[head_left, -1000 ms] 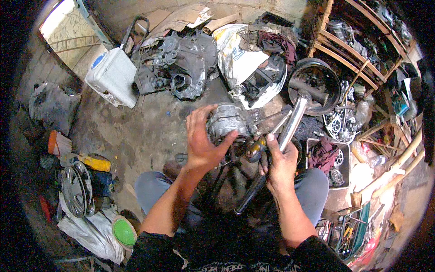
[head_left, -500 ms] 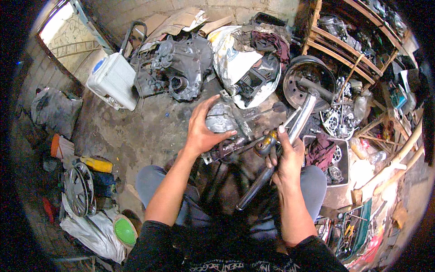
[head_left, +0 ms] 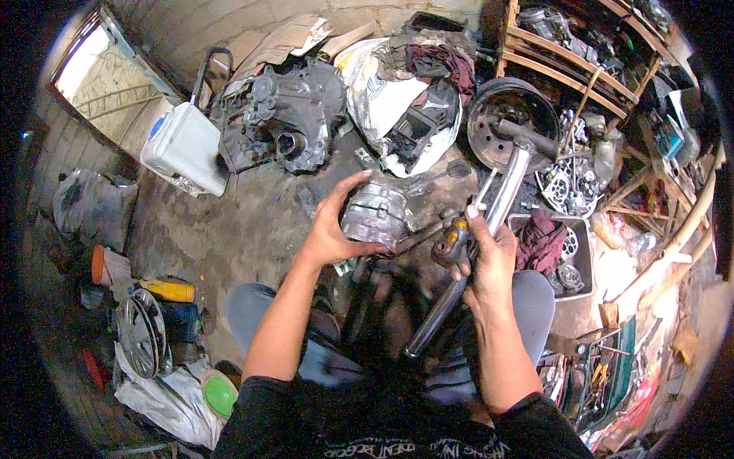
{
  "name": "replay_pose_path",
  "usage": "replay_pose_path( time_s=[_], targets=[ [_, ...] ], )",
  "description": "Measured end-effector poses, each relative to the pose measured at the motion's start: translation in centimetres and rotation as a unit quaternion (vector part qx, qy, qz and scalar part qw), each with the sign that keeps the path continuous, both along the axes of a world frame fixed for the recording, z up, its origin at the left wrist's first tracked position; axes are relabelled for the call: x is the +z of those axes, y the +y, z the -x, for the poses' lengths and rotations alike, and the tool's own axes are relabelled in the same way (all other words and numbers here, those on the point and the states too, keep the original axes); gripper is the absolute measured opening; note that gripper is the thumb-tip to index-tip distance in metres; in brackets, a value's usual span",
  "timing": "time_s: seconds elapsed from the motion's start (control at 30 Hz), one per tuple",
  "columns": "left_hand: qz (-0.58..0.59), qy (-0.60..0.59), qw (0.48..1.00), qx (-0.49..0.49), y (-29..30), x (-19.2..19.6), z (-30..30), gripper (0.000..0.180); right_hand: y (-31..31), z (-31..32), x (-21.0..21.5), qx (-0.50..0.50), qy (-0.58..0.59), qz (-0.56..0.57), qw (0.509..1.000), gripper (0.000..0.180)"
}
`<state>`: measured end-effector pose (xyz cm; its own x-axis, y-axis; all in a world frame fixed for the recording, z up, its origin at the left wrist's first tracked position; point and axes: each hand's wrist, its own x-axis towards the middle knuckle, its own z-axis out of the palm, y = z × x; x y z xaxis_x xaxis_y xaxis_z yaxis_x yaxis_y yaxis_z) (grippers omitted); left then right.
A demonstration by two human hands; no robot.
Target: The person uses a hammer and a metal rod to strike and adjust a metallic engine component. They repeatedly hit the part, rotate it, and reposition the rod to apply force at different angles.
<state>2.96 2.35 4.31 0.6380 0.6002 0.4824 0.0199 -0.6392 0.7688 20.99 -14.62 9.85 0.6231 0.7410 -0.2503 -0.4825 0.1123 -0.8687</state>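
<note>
Both hands clamped on greasy parts
Left hand [head_left: 330, 233] cups a ribbed grey metal cylinder [head_left: 375, 214]; right hand [head_left: 489, 260] grips a yellow-handled screwdriver [head_left: 451, 237] beside it.

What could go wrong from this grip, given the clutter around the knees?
The left hand alone steadies the round metal part; it might roll or twist loose. The right hand holds a yellow-handled tool against a long metal bar; a slip could jab the left fingers. Loose parts on the floor could snag anything dropped.
</note>
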Motion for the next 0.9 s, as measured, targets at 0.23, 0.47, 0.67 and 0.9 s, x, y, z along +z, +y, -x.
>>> replay_pose_path(
  time_s=[0.23, 0.47, 0.67, 0.9],
  targets=[
    [0.004, 0.013, 1.0, -0.017, 0.4, -0.3, 0.0, 0.103, -0.4, 0.9, -0.6, 0.054, 0.008, 0.078, 0.995, 0.026],
    [-0.066, 0.054, 0.996, 0.006, -0.4, 1.2, 0.6, 0.097, -0.2, 2.9, -2.0, 0.15, 0.084, 0.111, 0.979, 0.025],
    [-0.14, 0.06, 0.986, 0.072, -2.1, 2.0, 0.8, 0.065, 0.5, 3.8, -1.6, 0.195, 0.136, 0.136, 0.962, 0.027],
    [-0.122, 0.028, 0.989, 0.079, -3.3, 2.7, 0.6, 0.049, 1.7, 5.0, -1.9, 0.203, 0.117, 0.103, 0.967, 0.031]
  ],
)
